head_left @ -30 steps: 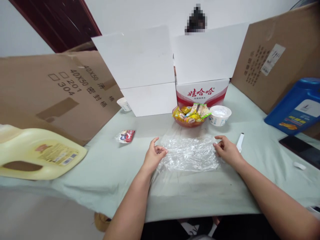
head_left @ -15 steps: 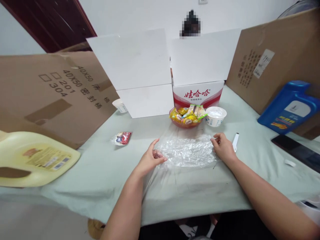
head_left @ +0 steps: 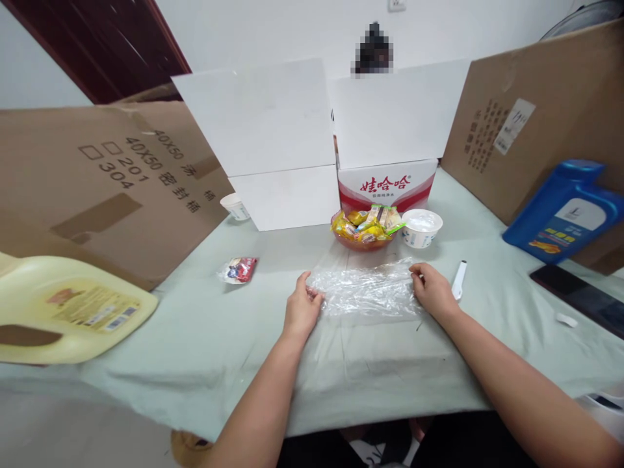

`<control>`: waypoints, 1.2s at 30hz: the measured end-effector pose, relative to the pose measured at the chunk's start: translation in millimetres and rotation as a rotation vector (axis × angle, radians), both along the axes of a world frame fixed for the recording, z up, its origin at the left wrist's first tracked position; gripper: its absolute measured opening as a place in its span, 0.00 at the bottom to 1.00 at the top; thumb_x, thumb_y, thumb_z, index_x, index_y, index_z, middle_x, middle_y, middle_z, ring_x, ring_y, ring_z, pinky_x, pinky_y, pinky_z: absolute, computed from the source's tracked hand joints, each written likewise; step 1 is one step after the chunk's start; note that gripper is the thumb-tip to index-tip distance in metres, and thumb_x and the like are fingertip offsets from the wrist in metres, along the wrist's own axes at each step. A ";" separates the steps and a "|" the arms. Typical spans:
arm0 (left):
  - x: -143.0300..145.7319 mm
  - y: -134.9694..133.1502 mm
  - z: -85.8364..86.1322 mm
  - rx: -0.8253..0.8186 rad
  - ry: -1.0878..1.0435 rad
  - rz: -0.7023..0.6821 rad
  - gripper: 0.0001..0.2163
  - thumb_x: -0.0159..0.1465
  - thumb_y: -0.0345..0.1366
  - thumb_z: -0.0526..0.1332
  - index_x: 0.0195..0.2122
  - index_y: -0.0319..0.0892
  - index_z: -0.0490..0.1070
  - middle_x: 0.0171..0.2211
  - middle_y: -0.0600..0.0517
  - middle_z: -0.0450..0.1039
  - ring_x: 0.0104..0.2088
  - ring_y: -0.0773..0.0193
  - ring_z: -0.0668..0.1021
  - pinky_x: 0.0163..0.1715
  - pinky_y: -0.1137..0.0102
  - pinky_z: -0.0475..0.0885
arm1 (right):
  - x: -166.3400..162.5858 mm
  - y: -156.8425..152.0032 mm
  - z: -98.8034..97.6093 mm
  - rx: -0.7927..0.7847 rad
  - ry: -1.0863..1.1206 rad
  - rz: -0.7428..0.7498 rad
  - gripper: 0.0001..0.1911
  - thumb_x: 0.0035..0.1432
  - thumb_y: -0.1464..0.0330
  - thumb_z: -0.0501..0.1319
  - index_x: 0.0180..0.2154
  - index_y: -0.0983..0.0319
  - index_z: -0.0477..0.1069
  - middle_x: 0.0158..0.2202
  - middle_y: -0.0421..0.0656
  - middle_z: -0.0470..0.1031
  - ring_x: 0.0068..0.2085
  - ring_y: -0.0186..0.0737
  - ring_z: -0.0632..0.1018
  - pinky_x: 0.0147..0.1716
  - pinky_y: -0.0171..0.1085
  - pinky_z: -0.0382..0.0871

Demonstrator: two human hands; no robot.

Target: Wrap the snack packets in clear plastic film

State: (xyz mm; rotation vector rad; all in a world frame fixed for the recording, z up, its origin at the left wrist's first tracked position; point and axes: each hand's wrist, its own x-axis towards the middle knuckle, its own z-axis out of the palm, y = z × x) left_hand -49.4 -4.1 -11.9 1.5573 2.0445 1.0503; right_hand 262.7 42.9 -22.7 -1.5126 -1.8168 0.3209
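The left hand (head_left: 299,312) narrowed its earlier finger spread at the left edge of the clear plastic film (head_left: 365,292); its grip could not be determined. The right hand (head_left: 435,290) pinched the right edge. The film was spread between them, short of the snack bowl (head_left: 361,245).

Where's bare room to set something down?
Bare cloth lies between the yellow jug and left hand, and from the plastic film to the near edge. Crowded: the snack bowl and paper cup, close together before the printed carton.

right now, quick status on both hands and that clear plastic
Left hand at left end of clear plastic, right hand at right end, exact grip unclear. Plastic crumpled, spread between them. Snack bowl just beyond.
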 end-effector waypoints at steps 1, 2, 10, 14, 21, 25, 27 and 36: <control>0.5 0.3 0.2 0.000 0.028 0.008 0.28 0.56 0.31 0.63 0.59 0.42 0.60 0.30 0.55 0.72 0.28 0.65 0.76 0.37 0.70 0.70 | -1.0 -0.1 0.6 0.026 -0.058 -0.002 0.11 0.60 0.69 0.50 0.41 0.61 0.69 0.41 0.48 0.76 0.42 0.45 0.77 0.45 0.43 0.69; 1.0 0.8 0.5 -0.003 0.049 0.014 0.27 0.56 0.31 0.63 0.58 0.42 0.60 0.30 0.55 0.72 0.29 0.65 0.76 0.37 0.70 0.70 | -2.0 -0.2 0.9 0.035 -0.116 -0.003 0.12 0.61 0.70 0.49 0.42 0.62 0.70 0.43 0.49 0.76 0.45 0.46 0.76 0.46 0.43 0.69; 1.7 4.9 2.0 -0.046 0.075 0.056 0.23 0.57 0.34 0.64 0.54 0.43 0.64 0.28 0.56 0.72 0.31 0.63 0.76 0.37 0.71 0.69 | -7.0 -0.1 -3.0 -0.108 -0.550 -0.109 0.18 0.66 0.70 0.47 0.52 0.60 0.69 0.49 0.48 0.71 0.36 0.41 0.77 0.33 0.37 0.67; -14.8 0.3 11.5 -0.007 0.099 0.148 0.22 0.57 0.34 0.63 0.53 0.43 0.64 0.32 0.55 0.74 0.29 0.64 0.76 0.37 0.70 0.68 | -8.5 -0.3 -2.5 -0.134 -0.676 -0.082 0.17 0.67 0.69 0.47 0.52 0.59 0.69 0.48 0.48 0.71 0.34 0.40 0.77 0.29 0.37 0.64; -26.6 -25.8 35.2 -0.170 -0.049 -0.064 0.26 0.55 0.44 0.65 0.53 0.43 0.63 0.24 0.57 0.73 0.27 0.62 0.77 0.31 0.70 0.68 | -8.4 -1.6 -1.9 -0.119 -0.722 -0.080 0.17 0.68 0.69 0.47 0.52 0.59 0.70 0.48 0.48 0.70 0.34 0.39 0.77 0.28 0.36 0.63; -11.8 -33.3 32.1 -0.187 0.012 -0.314 0.34 0.49 0.35 0.67 0.59 0.46 0.60 0.29 0.58 0.73 0.27 0.65 0.75 0.31 0.72 0.68 | -9.2 -2.8 0.4 -0.147 -0.730 -0.082 0.18 0.67 0.69 0.47 0.53 0.59 0.69 0.49 0.48 0.70 0.35 0.39 0.77 0.30 0.36 0.64; -12.8 -33.4 30.3 -0.165 0.047 -0.329 0.28 0.52 0.31 0.61 0.57 0.47 0.63 0.29 0.57 0.73 0.28 0.66 0.75 0.33 0.72 0.68 | -9.2 -2.8 0.9 -0.164 -0.730 -0.087 0.18 0.67 0.69 0.47 0.53 0.59 0.69 0.49 0.48 0.70 0.35 0.39 0.77 0.30 0.36 0.64; -49.0 -40.7 44.3 -0.259 0.188 -0.346 0.12 0.50 0.31 0.61 0.37 0.45 0.73 0.27 0.56 0.73 0.28 0.64 0.74 0.30 0.72 0.68 | -5.5 -1.1 -4.2 -0.120 -0.711 -0.060 0.18 0.66 0.71 0.48 0.52 0.60 0.69 0.48 0.49 0.70 0.33 0.39 0.77 0.27 0.36 0.63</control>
